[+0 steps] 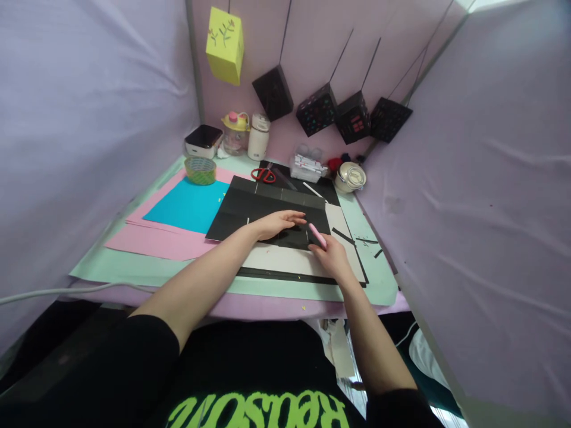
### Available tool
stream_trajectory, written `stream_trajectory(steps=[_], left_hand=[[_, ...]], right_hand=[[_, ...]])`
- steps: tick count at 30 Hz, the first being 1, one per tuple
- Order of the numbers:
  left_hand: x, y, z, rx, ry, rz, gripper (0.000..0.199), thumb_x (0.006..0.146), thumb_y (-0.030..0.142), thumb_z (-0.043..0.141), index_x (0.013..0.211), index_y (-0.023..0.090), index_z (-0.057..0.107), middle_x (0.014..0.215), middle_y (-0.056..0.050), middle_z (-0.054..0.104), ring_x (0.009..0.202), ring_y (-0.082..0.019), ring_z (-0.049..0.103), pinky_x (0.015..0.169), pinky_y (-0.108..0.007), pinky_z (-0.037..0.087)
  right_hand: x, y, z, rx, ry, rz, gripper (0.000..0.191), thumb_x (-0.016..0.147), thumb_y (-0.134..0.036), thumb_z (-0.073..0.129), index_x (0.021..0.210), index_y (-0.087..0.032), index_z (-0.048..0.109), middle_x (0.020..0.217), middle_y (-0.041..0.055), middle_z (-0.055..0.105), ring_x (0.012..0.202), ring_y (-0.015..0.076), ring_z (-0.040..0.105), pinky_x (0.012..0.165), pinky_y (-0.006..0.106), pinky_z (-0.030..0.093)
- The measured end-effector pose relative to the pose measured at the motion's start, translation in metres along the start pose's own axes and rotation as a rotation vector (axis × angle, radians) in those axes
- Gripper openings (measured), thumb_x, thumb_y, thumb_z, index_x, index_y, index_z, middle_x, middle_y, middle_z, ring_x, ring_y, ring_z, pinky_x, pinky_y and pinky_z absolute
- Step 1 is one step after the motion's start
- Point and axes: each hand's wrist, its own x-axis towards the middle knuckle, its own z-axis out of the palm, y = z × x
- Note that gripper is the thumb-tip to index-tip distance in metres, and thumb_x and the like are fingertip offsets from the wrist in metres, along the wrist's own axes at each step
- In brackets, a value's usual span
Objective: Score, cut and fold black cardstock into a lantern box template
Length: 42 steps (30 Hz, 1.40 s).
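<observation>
A sheet of black card (267,205) with creases and small white slits or marks lies on the worktable. My left hand (281,223) rests on it, fingers stretched out towards the right. My right hand (330,252) grips a slim pink cutter-like tool (317,235) at the card's right part. Its tip points up and left, near my left fingertips, and is too small to make out. Beneath the card is a white board (285,261) with a dark edge. Thin black strips (343,235) lie right of my right hand.
Red-handled scissors (263,175) and a clear box of white packets (307,168) stand behind the card. Blue paper (182,205), pink paper (151,241) and a tape roll (200,171) are at left. A white bottle (259,138) stands behind. A yellow box (225,47) and several black boxes (317,110) hang above.
</observation>
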Motion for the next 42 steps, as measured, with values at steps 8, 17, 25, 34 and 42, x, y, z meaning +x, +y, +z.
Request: stream_trajectory(steps=[8,17,25,34,42], left_hand=[[0.005,-0.004,-0.001,0.011,0.000,-0.004,0.057,0.082,0.006,0.039,0.138,0.015,0.044,0.135,-0.013,0.057,0.129,-0.020,0.049,0.109,-0.042,0.033],[0.003,-0.002,0.004,0.023,0.026,-0.012,0.056,0.079,0.002,0.040,0.133,0.013,0.048,0.133,-0.012,0.059,0.126,-0.018,0.051,0.110,-0.038,0.030],[0.000,0.012,0.012,0.011,0.128,0.009,0.044,0.082,0.005,0.043,0.123,0.013,0.056,0.124,-0.012,0.065,0.119,-0.017,0.057,0.105,-0.036,0.038],[-0.058,0.058,-0.006,0.983,0.204,-0.284,0.023,0.077,0.039,0.066,0.087,0.019,0.066,0.097,-0.007,0.067,0.095,-0.027,0.061,0.083,-0.038,0.043],[-0.076,0.042,0.004,0.999,0.181,-0.260,0.006,0.078,0.024,0.059,0.076,0.019,0.061,0.090,-0.004,0.067,0.090,-0.024,0.060,0.079,-0.035,0.037]], right_hand=[[-0.015,-0.014,0.016,-0.011,-0.109,-0.046,0.016,0.079,-0.033,0.057,0.070,-0.020,0.057,0.070,0.0005,0.055,0.067,0.0164,0.053,0.064,0.026,0.037],[-0.065,-0.026,-0.004,0.164,-0.223,0.050,0.022,0.077,-0.038,0.059,0.066,-0.020,0.053,0.062,-0.0020,0.054,0.059,0.0148,0.047,0.057,0.025,0.032],[-0.014,0.072,-0.053,-0.002,0.242,0.376,0.042,0.072,-0.050,0.057,0.089,-0.013,0.066,0.075,0.0091,0.064,0.070,0.0232,0.056,0.064,0.032,0.039],[-0.025,0.053,-0.025,0.024,0.175,0.130,0.038,0.083,-0.044,0.048,0.101,-0.016,0.065,0.086,0.0084,0.068,0.074,0.0214,0.058,0.070,0.031,0.042],[-0.021,0.002,-0.008,-0.074,-0.214,-0.105,0.027,0.092,-0.037,0.043,0.106,-0.020,0.059,0.072,0.0012,0.060,0.064,0.0188,0.054,0.061,0.027,0.039]])
